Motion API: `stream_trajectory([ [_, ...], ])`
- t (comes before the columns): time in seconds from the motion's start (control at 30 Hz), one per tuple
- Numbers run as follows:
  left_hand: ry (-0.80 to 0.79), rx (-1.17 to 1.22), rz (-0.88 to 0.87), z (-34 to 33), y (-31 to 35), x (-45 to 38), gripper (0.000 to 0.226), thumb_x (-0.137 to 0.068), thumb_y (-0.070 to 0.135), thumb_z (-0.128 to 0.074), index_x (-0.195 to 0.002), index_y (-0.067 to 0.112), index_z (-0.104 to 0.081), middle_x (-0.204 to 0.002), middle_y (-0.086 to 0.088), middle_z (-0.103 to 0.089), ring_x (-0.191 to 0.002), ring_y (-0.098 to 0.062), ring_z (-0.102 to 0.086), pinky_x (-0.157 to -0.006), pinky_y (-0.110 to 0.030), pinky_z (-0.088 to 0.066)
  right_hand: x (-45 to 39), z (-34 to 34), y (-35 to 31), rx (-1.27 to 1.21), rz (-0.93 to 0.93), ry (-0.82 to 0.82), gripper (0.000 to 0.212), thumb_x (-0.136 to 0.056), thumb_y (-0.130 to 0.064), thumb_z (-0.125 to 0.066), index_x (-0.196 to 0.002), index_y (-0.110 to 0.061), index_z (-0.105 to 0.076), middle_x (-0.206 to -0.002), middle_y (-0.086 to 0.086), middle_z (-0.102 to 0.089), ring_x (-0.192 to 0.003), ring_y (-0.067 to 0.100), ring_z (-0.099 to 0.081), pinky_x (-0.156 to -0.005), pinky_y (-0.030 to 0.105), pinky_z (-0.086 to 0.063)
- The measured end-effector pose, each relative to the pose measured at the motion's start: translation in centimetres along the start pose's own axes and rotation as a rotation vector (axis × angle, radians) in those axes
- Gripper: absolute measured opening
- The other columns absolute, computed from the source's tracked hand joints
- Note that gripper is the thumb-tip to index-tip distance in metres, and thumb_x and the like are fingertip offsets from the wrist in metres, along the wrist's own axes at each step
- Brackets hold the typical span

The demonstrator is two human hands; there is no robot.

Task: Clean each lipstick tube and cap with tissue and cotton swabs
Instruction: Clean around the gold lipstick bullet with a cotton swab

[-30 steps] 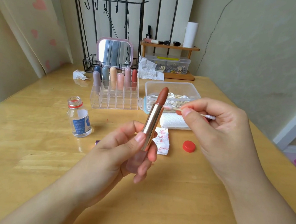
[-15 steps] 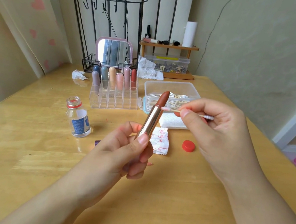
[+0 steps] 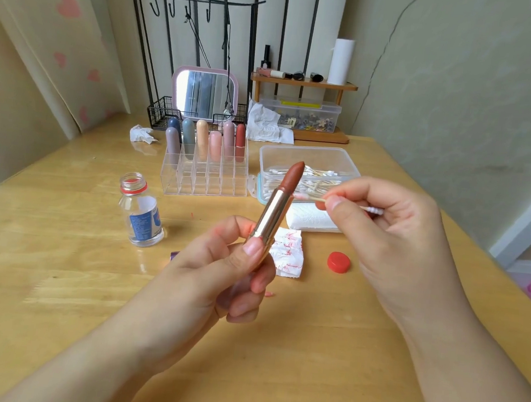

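Above the pale wooden table (image 3: 55, 278) we hold an uncapped lipstick tube (image 3: 272, 214), tilted a little to the right: a shiny rose-gold metal barrel with a matte brick-brown bullet, rounded at its tip. Our left hand (image 3: 218, 274) grips its lower part, thumb across the front, fingers curled behind. Our right hand (image 3: 393, 242) pinches a cotton swab (image 3: 316, 199) between thumb and forefinger; the thin wooden stick lies level, its pink-stained fluffy tip touching the barrel's upper rim. Behind the tube, on the table, we note a folded tissue (image 3: 288, 251) smeared with red streaks, a red plastic bottle cap (image 3: 338, 262) beside it, and a thick white quilted tissue pad (image 3: 308, 218). Farther back stands a clear plastic box (image 3: 310, 159) of swabs. Left of it, a transparent gridded organiser (image 3: 204, 178) holds seven smooth, round-topped capped lipsticks (image 3: 202, 138) in muted colours. An open glass bottle (image 3: 142, 211) with a blue label stands well to the left.
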State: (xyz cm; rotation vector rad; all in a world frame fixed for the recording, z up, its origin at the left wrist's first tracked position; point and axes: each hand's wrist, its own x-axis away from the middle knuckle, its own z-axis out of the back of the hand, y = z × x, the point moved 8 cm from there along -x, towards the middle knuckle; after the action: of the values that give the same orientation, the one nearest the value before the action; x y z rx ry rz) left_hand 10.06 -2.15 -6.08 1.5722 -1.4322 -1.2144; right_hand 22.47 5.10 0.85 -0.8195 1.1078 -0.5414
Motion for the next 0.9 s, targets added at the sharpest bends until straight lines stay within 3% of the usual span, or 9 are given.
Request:
stream_trajectory([
  [0.17,0.010,0.031,0.005,0.15,0.06,0.02,0.025,-0.078,0.027,-0.060,-0.093,0.012,-0.048,-0.064,-0.005,-0.045,-0.045,-0.013,-0.032,-0.047,-0.019,-0.037,0.12,-0.28,-0.23,-0.005,0.019,-0.007,0.011,-0.078,-0.019,-0.062,-0.068,-0.020,-0.068,-0.070,0.034,-0.050,-0.058,0.031,-0.043,-0.053,0.018,-0.036],
  [0.33,-0.005,0.055,-0.002,-0.10,0.10,0.05,0.025,-0.078,0.026,-0.061,-0.095,0.012,-0.049,-0.064,-0.006,-0.046,-0.045,-0.013,-0.033,-0.048,-0.018,-0.039,-0.07,-0.03,0.10,-0.018,0.004,-0.006,0.011,-0.077,-0.018,-0.061,-0.070,-0.023,-0.068,-0.073,0.036,-0.050,-0.060,0.020,-0.045,-0.055,0.016,-0.037],
  [0.57,-0.049,0.080,0.003,-0.25,-0.03,0.04,0.024,-0.081,0.026,-0.059,-0.097,0.010,-0.050,-0.066,-0.007,-0.048,-0.046,-0.013,-0.035,-0.048,-0.020,-0.038,-0.09,-0.11,0.29,-0.028,-0.015,-0.009,0.011,-0.077,-0.018,-0.061,-0.069,-0.022,-0.068,-0.074,0.036,-0.051,-0.062,0.017,-0.046,-0.055,0.017,-0.038],
  [0.7,-0.105,0.057,0.010,-0.73,-0.46,-0.07,0.039,-0.081,0.037,-0.068,-0.094,0.003,-0.056,-0.070,-0.007,-0.053,-0.049,-0.013,-0.041,-0.050,-0.021,-0.040,0.17,-0.62,0.58,-0.073,-0.082,-0.043,0.010,-0.077,-0.021,-0.061,-0.070,-0.022,-0.069,-0.073,0.036,-0.047,-0.059,0.017,-0.041,-0.046,0.022,-0.037],
  [0.9,0.007,-0.043,0.003,0.00,-0.75,-0.36,0.032,-0.091,0.034,-0.049,-0.095,0.009,-0.069,-0.070,-0.007,-0.055,-0.055,-0.017,-0.045,-0.054,-0.026,-0.043,0.30,-0.60,0.59,-0.076,-0.089,-0.040,0.012,-0.077,-0.021,-0.061,-0.067,-0.022,-0.069,-0.069,0.031,-0.048,-0.058,0.015,-0.040,-0.044,0.021,-0.036],
])
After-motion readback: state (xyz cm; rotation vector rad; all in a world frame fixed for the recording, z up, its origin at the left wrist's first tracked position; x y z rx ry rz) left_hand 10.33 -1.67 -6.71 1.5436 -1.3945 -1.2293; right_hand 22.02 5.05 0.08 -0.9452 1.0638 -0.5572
